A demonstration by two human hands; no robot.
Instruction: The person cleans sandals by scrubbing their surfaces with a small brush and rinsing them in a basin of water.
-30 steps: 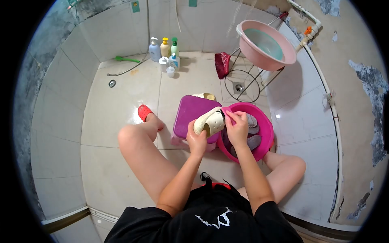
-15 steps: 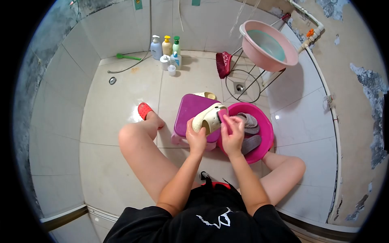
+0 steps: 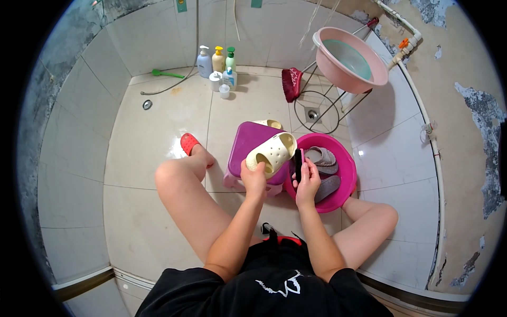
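I log: left hand gripping cream perforated clog, slanted across square purple stool's right edge; right hand gripping pink-and-black brush just rightward.

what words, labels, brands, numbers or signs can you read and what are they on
No text can be read.
White plastic pump bottle with blue markings: too small to read.
Green rectangular wall stickers: too small.
Black cloth garment: white line graphic, no clear letters.

tilted cream clog, black-bristled brush
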